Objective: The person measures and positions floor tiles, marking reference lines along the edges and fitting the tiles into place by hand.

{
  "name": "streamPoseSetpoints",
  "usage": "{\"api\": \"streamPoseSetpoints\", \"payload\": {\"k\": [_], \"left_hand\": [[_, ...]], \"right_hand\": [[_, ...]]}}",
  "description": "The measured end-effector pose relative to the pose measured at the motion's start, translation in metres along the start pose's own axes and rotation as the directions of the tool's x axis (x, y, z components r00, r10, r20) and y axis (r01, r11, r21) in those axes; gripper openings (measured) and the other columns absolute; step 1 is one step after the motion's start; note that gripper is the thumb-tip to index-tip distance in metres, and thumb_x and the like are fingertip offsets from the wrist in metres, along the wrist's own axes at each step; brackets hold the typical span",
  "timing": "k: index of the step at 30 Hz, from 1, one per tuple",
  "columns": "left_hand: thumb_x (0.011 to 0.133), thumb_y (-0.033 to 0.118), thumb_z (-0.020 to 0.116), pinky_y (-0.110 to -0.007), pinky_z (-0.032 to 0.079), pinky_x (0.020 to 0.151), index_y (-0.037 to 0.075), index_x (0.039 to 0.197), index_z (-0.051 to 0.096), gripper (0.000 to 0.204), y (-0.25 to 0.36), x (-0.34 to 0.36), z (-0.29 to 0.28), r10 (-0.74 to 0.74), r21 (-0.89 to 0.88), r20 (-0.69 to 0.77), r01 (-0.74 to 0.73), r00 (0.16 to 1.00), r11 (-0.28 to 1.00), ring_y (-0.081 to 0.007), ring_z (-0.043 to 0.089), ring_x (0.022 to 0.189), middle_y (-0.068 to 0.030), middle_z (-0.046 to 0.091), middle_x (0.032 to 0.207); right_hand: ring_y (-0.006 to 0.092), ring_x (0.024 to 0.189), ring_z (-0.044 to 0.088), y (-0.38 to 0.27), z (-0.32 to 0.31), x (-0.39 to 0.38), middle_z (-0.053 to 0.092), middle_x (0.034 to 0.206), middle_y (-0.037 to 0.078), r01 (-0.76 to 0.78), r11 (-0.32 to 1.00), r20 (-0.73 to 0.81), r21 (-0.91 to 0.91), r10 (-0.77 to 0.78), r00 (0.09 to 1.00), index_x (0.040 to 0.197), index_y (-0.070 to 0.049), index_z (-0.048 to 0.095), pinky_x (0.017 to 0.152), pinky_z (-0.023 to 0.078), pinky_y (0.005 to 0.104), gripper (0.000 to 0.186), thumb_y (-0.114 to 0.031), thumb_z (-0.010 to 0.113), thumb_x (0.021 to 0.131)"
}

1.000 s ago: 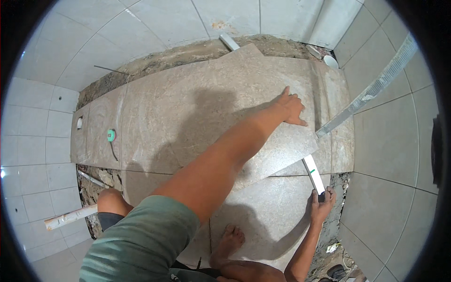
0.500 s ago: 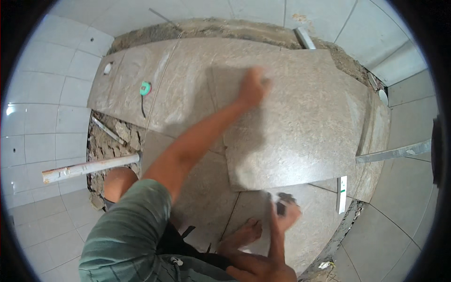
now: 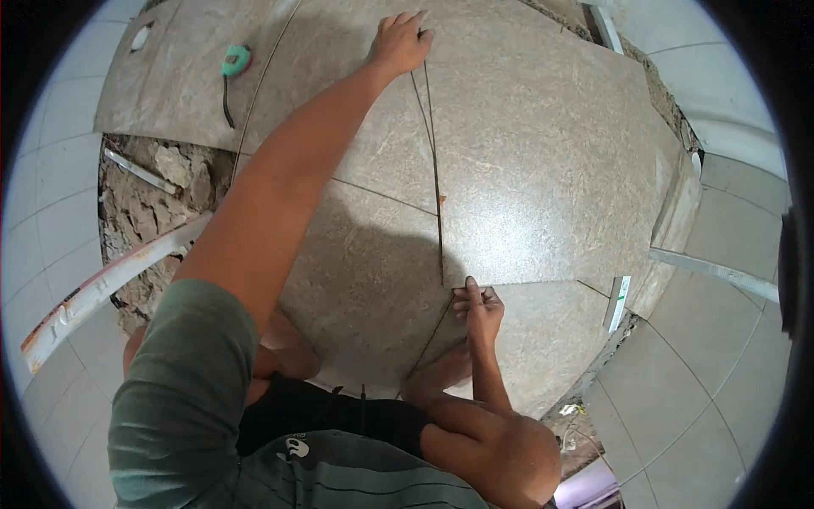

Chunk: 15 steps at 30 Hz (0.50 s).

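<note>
A large beige-grey floor tile (image 3: pixel 543 161) lies loose over other tiles. My left hand (image 3: pixel 400 47) is stretched out to the far end of the tile's left edge. Its fingers are bent and closed around something small and dark that I cannot make out. Down from that hand, a thin dark line follows the left edge. My right hand (image 3: pixel 482 312) is at the tile's near left corner. There the thumb presses on the near edge, and the other fingers curl in just below it.
A green tape measure (image 3: pixel 236 59) lies at far left beside a thin string. Broken mortar (image 3: pixel 161 165) fills a gap, with a long whitish bar (image 3: pixel 114 271) across it. On the right are a short white level (image 3: pixel 619 301) and a metal bar (image 3: pixel 716 273). Tiled walls close in both sides.
My left hand has gone farther out, to the tile's left edge. My right hand has come up to the near corner. The view has shifted, and both hands have steadied.
</note>
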State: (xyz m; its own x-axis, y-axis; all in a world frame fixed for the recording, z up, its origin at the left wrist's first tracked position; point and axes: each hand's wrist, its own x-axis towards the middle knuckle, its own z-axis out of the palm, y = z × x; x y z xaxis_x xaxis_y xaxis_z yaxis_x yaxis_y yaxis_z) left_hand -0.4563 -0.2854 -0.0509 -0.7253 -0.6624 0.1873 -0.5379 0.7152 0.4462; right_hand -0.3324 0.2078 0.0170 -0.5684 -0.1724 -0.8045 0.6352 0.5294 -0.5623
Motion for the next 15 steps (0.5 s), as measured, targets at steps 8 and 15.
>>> {"api": "streamPoseSetpoints", "payload": {"k": [8,15], "left_hand": [[0.102,0.043,0.054,-0.047,0.033,0.119,0.015,0.151,0.05,0.057,-0.019,-0.003,-0.003,0.104,-0.03,-0.035,-0.105,0.994,0.994,-0.0324,0.039,0.14,-0.0047,0.05,0.151],[0.096,0.047,0.06,-0.046,0.034,0.12,0.013,0.15,0.05,0.065,-0.007,0.008,-0.005,0.052,0.051,0.107,-0.058,0.993,0.997,-0.0346,0.04,0.141,-0.0034,0.048,0.154]], "right_hand": [[0.0072,0.051,0.055,0.001,0.009,-0.004,0.067,0.071,0.005,0.257,0.964,-0.173,0.072,-0.242,0.955,0.078,-0.007,0.059,0.047,0.04,0.0237,0.036,-0.033,0.066,0.102],[0.0068,0.051,0.052,-0.006,-0.04,0.021,0.063,0.067,0.004,0.331,0.922,-0.097,-0.2,-0.355,0.93,0.077,-0.005,0.057,0.046,0.041,0.0249,0.04,-0.034,0.063,0.103]]}}
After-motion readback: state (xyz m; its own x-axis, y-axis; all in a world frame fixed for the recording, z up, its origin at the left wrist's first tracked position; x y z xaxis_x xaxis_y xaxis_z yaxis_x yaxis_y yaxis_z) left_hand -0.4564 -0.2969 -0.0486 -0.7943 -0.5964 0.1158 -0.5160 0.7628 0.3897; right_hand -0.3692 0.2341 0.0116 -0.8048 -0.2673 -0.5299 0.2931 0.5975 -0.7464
